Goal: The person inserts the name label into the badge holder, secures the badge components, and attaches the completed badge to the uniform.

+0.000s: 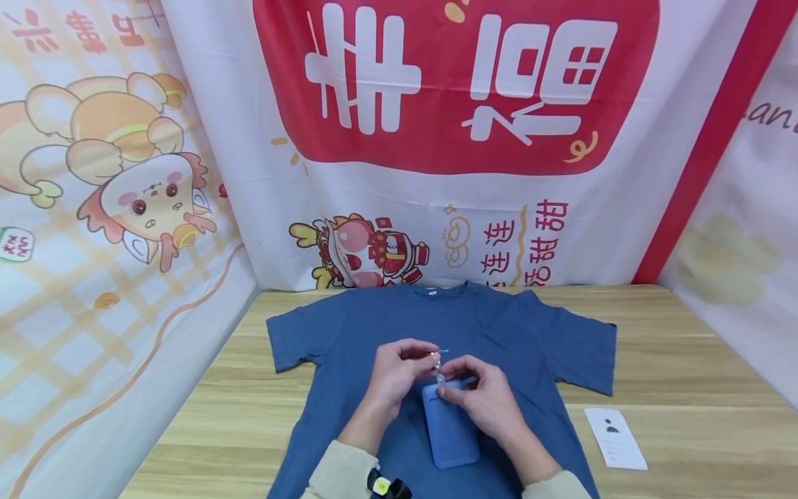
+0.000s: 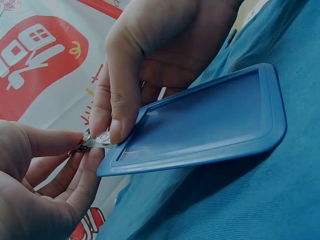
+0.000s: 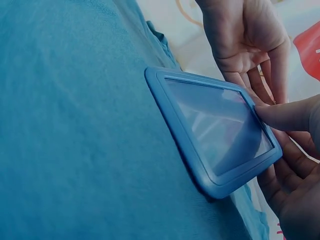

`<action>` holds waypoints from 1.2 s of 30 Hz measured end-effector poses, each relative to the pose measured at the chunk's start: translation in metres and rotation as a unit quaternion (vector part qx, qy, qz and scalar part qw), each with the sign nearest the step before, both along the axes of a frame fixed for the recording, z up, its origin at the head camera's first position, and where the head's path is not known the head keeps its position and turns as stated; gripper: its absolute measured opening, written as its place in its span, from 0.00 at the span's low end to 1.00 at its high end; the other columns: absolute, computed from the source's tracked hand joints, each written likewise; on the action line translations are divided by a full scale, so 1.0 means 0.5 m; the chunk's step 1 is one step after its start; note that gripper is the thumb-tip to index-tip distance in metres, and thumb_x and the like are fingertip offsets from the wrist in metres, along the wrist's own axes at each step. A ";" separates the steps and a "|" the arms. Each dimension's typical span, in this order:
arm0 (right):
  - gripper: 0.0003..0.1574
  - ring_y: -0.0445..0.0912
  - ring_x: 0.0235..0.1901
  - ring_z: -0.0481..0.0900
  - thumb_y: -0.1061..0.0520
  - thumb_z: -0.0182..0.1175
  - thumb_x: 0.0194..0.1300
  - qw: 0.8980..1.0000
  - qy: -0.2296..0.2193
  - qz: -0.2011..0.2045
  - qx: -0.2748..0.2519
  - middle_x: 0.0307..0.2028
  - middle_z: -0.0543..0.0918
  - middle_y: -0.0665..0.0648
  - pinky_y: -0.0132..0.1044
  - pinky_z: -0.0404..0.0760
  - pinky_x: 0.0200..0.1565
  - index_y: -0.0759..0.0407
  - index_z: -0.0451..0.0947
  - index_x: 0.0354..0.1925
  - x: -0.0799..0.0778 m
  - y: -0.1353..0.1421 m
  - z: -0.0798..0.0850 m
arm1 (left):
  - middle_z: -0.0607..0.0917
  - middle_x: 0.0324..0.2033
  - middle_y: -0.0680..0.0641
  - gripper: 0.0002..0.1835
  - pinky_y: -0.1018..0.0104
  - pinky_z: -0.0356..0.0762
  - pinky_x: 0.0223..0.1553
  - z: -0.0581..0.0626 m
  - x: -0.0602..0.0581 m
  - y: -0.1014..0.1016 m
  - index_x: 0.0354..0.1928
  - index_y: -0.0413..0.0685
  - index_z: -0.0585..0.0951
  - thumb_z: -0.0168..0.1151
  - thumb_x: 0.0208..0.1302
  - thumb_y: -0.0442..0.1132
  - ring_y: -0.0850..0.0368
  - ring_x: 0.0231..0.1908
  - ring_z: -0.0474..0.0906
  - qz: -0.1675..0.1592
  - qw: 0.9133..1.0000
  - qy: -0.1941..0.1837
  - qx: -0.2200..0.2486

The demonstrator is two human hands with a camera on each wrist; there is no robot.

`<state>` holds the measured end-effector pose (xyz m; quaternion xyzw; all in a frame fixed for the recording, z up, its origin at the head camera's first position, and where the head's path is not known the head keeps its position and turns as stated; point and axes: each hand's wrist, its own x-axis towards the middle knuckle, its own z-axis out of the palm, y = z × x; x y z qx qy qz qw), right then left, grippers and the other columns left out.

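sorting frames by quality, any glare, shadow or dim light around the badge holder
Head view: bright, no strong glare on the badge holder; left wrist view: dimmer, a dark shadow under the holder on the shirt; right wrist view: also dim, pale reflections across the holder's clear window.

A T-shirt [image 1: 374,322] lies on the table [image 1: 698,388], a hanging cloth [image 1: 474,187] behind both. The badge holder [image 1: 454,433] is over the shirt, its clip [image 2: 84,145] between left hand [image 1: 399,371] and right hand [image 1: 489,395]. Right of the shirt lies a card [image 1: 616,443].
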<state>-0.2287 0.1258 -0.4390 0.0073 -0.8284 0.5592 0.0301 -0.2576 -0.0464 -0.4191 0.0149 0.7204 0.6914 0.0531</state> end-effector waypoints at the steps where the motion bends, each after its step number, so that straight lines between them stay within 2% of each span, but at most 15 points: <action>1: 0.11 0.46 0.42 0.83 0.59 0.79 0.62 1.000 0.001 -0.001 0.002 0.39 0.89 0.49 0.39 0.79 0.47 0.49 0.90 0.43 -0.001 0.000 0.000 | 0.91 0.43 0.44 0.12 0.60 0.91 0.49 0.000 0.000 0.000 0.51 0.40 0.91 0.73 0.72 0.39 0.57 0.37 0.90 0.002 1.000 0.001 -0.001; 12: 0.12 0.44 0.40 0.82 0.62 0.78 0.62 1.000 0.004 -0.007 0.008 0.39 0.89 0.48 0.37 0.79 0.44 0.50 0.89 0.43 -0.002 -0.003 0.002 | 0.92 0.44 0.43 0.12 0.59 0.91 0.50 -0.003 -0.002 0.003 0.54 0.45 0.89 0.73 0.71 0.37 0.57 0.40 0.91 0.002 1.000 -0.004 0.019; 19: 0.12 0.44 0.40 0.82 0.63 0.78 0.61 1.000 0.006 -0.010 -0.002 0.38 0.89 0.49 0.36 0.78 0.44 0.51 0.89 0.42 0.000 -0.004 0.004 | 0.91 0.42 0.44 0.13 0.59 0.91 0.51 -0.003 -0.003 0.002 0.53 0.41 0.89 0.74 0.70 0.38 0.57 0.38 0.90 -0.002 1.000 -0.014 0.022; 25: 0.12 0.45 0.40 0.82 0.62 0.79 0.60 1.000 0.013 -0.009 -0.007 0.38 0.89 0.51 0.36 0.78 0.43 0.52 0.89 0.42 0.003 -0.004 0.005 | 0.91 0.43 0.44 0.12 0.58 0.91 0.52 -0.003 -0.002 0.001 0.52 0.43 0.89 0.74 0.70 0.39 0.57 0.39 0.90 -0.003 1.000 -0.015 0.023; 36: 0.12 0.46 0.41 0.83 0.63 0.79 0.60 1.000 0.015 -0.007 -0.009 0.38 0.90 0.50 0.35 0.78 0.43 0.52 0.89 0.41 0.002 -0.004 0.002 | 0.92 0.42 0.45 0.14 0.60 0.91 0.49 -0.003 -0.004 0.004 0.53 0.40 0.88 0.75 0.70 0.37 0.57 0.38 0.90 0.001 0.999 -0.018 0.042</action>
